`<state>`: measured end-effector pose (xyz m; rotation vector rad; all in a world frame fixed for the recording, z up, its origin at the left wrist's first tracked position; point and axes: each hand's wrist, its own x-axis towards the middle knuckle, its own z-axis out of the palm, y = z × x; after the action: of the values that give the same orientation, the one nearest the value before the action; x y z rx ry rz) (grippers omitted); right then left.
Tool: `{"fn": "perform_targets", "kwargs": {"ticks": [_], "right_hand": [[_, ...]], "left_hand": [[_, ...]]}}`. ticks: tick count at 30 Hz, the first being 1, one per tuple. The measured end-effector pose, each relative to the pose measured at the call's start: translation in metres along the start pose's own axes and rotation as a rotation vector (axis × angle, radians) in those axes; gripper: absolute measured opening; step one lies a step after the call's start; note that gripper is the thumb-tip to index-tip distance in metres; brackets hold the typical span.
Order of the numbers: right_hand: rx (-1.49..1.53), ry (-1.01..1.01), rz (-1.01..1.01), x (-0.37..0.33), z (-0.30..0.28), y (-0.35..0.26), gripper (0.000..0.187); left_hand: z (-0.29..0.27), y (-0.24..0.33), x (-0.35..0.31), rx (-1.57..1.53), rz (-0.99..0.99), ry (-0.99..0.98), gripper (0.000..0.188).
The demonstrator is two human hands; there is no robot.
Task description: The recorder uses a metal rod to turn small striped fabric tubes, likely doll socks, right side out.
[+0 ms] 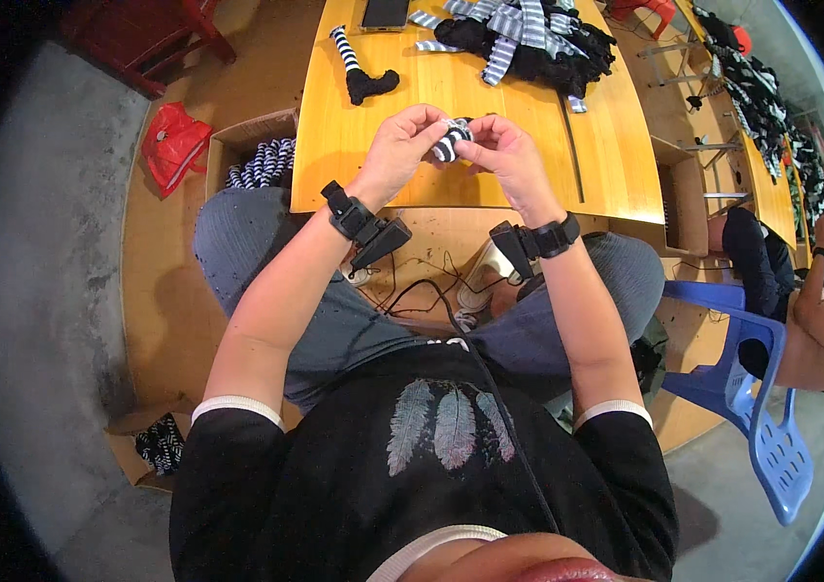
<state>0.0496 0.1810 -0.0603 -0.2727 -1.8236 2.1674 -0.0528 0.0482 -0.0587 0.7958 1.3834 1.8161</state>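
Above the near edge of the yellow wooden table (354, 175), a small bunched piece of black-and-white striped fabric (445, 147) is pinched between my two hands. My left hand (398, 153) grips its left side with thumb and fingers, and my right hand (509, 160) grips the right side. Part of the fabric is hidden behind my fingers. Farther up the table, to the left, lies a striped stuffed leg with a black boot (363, 82). Beyond my right hand is a pile of black lacy fabric (567, 68) with grey-and-white striped strips (499, 60).
A dark flat device (385, 14) lies at the table's far edge. Cardboard boxes stand by my knees, the left one holding striped tubes (262, 163). A red bag (174, 145) lies farther left. At right are a blue plastic chair (771, 417) and another person's arm (810, 301).
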Motion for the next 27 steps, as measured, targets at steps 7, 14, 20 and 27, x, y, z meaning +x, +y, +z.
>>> {"fn": "perform_targets", "kwargs": {"ticks": [7, 14, 20, 27], "right_hand": [[0.111, -0.047, 0.047, -0.003, 0.002, -0.006, 0.013], [0.118, 0.076, -0.128, -0.003, 0.007, 0.007, 0.010], [0.095, 0.174, -0.201, -0.001, 0.014, 0.001, 0.009], [0.300, 0.109, -0.058, 0.002, 0.013, 0.002, 0.011]], "left_hand": [[-0.001, 0.001, -0.001, -0.137, 0.029, -0.019, 0.010], [0.003, -0.003, 0.001, -0.074, 0.020, 0.102, 0.006], [0.011, -0.006, -0.001, 0.046, 0.169, 0.169, 0.006], [0.012, -0.012, 0.002, 0.004, 0.200, 0.163, 0.006]]}}
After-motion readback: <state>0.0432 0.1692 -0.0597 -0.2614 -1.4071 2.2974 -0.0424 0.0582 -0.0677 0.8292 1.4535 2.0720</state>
